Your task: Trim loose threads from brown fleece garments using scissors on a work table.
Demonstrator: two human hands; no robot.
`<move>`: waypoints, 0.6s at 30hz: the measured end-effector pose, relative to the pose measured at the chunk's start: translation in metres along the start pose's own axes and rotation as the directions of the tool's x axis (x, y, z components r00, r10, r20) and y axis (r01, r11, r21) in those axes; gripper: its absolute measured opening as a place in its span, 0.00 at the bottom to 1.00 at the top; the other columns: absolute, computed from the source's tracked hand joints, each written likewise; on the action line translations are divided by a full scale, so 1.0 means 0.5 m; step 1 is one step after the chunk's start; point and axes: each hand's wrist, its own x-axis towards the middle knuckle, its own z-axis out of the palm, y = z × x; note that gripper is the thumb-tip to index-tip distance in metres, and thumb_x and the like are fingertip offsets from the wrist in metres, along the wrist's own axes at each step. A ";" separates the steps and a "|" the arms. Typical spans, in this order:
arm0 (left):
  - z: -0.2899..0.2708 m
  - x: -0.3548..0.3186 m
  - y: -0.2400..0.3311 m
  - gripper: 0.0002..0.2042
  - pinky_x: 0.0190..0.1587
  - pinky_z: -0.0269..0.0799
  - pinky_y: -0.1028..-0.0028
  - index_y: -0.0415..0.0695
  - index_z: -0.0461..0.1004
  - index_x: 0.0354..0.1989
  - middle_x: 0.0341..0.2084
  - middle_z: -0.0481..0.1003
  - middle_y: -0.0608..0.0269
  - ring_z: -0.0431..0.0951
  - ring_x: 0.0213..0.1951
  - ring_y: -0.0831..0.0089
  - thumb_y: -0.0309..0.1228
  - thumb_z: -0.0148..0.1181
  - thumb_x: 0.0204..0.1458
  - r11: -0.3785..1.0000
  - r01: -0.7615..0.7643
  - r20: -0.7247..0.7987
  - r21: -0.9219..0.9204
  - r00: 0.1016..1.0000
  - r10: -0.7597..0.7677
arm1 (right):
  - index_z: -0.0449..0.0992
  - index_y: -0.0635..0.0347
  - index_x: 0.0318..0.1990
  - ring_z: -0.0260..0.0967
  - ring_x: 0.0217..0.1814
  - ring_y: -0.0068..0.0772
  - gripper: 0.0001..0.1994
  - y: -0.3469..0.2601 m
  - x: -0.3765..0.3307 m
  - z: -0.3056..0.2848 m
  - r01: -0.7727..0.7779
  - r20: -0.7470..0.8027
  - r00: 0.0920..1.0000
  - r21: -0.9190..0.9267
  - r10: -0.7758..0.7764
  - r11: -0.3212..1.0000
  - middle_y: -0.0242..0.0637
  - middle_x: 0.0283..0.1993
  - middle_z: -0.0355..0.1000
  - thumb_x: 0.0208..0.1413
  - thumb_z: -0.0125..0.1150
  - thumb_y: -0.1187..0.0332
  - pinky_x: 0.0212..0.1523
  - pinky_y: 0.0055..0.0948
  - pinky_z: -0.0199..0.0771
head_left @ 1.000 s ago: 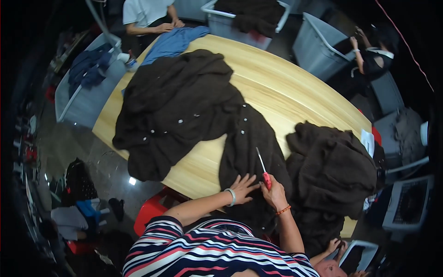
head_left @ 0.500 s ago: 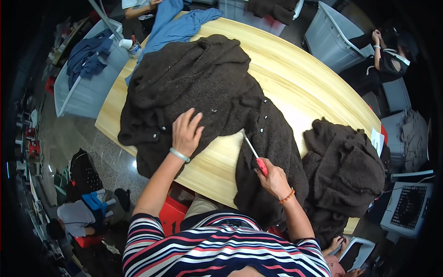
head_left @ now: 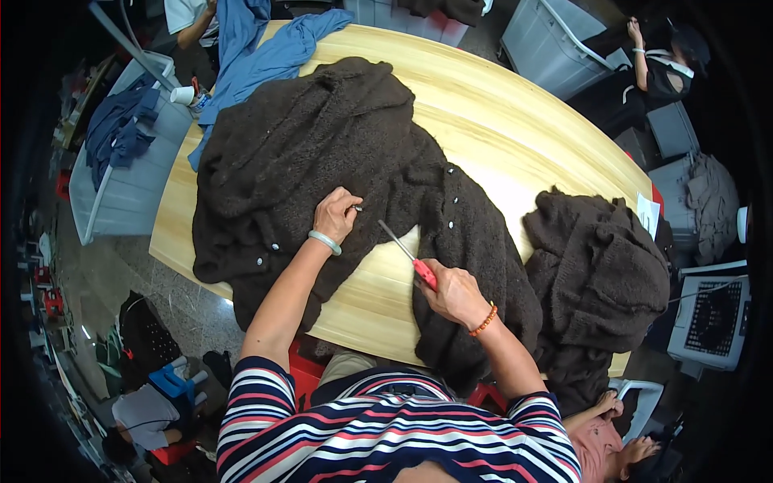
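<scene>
A dark brown knitted cardigan [head_left: 298, 153] lies bunched across the wooden table [head_left: 483, 105], small shiny buttons [head_left: 274, 246] showing on it. My left hand [head_left: 334, 216] rests on the knit with its fingers pinched at a small pale, shiny bit [head_left: 358, 208], too small to name. In my right hand [head_left: 455, 296] is a red-handled tool [head_left: 424, 274] with a long slim metal shaft. Its tip points at the pinched spot, a short way to the right and apart from it. Below this hand, the brown knit [head_left: 475, 266] hangs over the near table edge.
Another brown knitted pile [head_left: 600, 266] lies on the right. Blue cloth [head_left: 266, 68] covers the far left corner, beside a white cup [head_left: 183, 95]. Grey bins [head_left: 121, 173] stand around the table. Several people work nearby, one [head_left: 600, 439] at the lower right.
My left hand has gone from spread fingers to a pinch at the small pale bit. My right hand has moved left, bringing the tool's tip closer to it.
</scene>
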 end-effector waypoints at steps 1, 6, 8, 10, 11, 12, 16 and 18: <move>-0.001 0.001 -0.001 0.09 0.36 0.74 0.65 0.39 0.78 0.31 0.27 0.72 0.58 0.76 0.32 0.60 0.16 0.62 0.40 1.000 -0.007 0.008 -0.003 1.000 0.007 | 0.72 0.59 0.48 0.74 0.34 0.59 0.17 -0.014 0.007 -0.001 0.013 0.025 1.000 -0.024 -0.012 1.000 0.55 0.29 0.74 0.54 0.59 0.60 0.37 0.50 0.73; 0.007 0.032 0.026 0.08 0.33 0.72 0.64 0.42 0.77 0.31 0.26 0.71 0.57 0.75 0.31 0.57 0.18 0.62 0.42 0.987 -0.156 -0.044 -0.046 0.987 0.154 | 0.75 0.62 0.42 0.76 0.32 0.53 0.13 -0.043 0.028 -0.010 -0.017 -0.024 1.000 -0.103 0.014 0.995 0.51 0.28 0.76 0.55 0.54 0.62 0.33 0.48 0.76; 0.004 0.027 0.030 0.06 0.34 0.72 0.63 0.43 0.77 0.30 0.27 0.72 0.57 0.75 0.32 0.57 0.20 0.61 0.44 0.985 -0.152 -0.027 -0.080 0.988 0.150 | 0.77 0.62 0.35 0.77 0.33 0.52 0.11 -0.046 0.043 -0.002 0.015 0.062 0.998 -0.227 -0.001 0.974 0.50 0.28 0.76 0.53 0.54 0.64 0.31 0.49 0.76; 0.000 0.009 -0.007 0.05 0.33 0.71 0.64 0.41 0.76 0.30 0.26 0.71 0.55 0.75 0.31 0.56 0.18 0.60 0.44 0.982 -0.172 -0.034 -0.074 0.985 0.170 | 0.75 0.58 0.43 0.76 0.32 0.54 0.15 -0.056 0.058 0.023 0.053 0.109 0.993 -0.123 -0.040 0.991 0.51 0.28 0.75 0.54 0.57 0.58 0.32 0.48 0.75; -0.003 -0.003 -0.029 0.07 0.32 0.71 0.65 0.39 0.76 0.30 0.26 0.71 0.53 0.74 0.29 0.55 0.16 0.61 0.42 0.983 -0.172 -0.026 -0.071 0.985 0.170 | 0.75 0.59 0.43 0.76 0.33 0.54 0.15 -0.065 0.063 0.023 0.088 0.102 0.991 -0.015 -0.086 0.996 0.50 0.29 0.76 0.55 0.57 0.57 0.33 0.47 0.75; -0.005 0.002 -0.004 0.09 0.31 0.71 0.64 0.36 0.75 0.30 0.26 0.70 0.51 0.74 0.28 0.55 0.13 0.62 0.39 0.975 -0.188 -0.026 -0.119 0.982 0.186 | 0.75 0.59 0.43 0.76 0.34 0.54 0.15 -0.058 0.064 0.020 0.018 0.070 0.997 -0.011 -0.017 1.000 0.51 0.29 0.76 0.56 0.57 0.57 0.34 0.48 0.75; 0.006 -0.008 -0.008 0.09 0.31 0.71 0.64 0.37 0.75 0.29 0.26 0.71 0.53 0.75 0.28 0.56 0.14 0.64 0.37 0.982 -0.142 -0.003 -0.125 0.990 0.143 | 0.74 0.60 0.42 0.75 0.38 0.53 0.16 -0.054 0.048 0.032 0.021 0.191 0.981 0.000 -0.020 1.000 0.51 0.31 0.76 0.56 0.58 0.56 0.39 0.47 0.74; 0.012 -0.008 -0.021 0.09 0.31 0.71 0.64 0.37 0.76 0.28 0.26 0.72 0.53 0.75 0.29 0.56 0.15 0.65 0.36 0.979 -0.158 -0.015 -0.131 0.987 0.158 | 0.74 0.59 0.42 0.75 0.38 0.54 0.16 -0.050 0.041 0.048 -0.018 0.155 0.988 0.036 0.012 0.999 0.51 0.32 0.76 0.56 0.58 0.56 0.39 0.48 0.73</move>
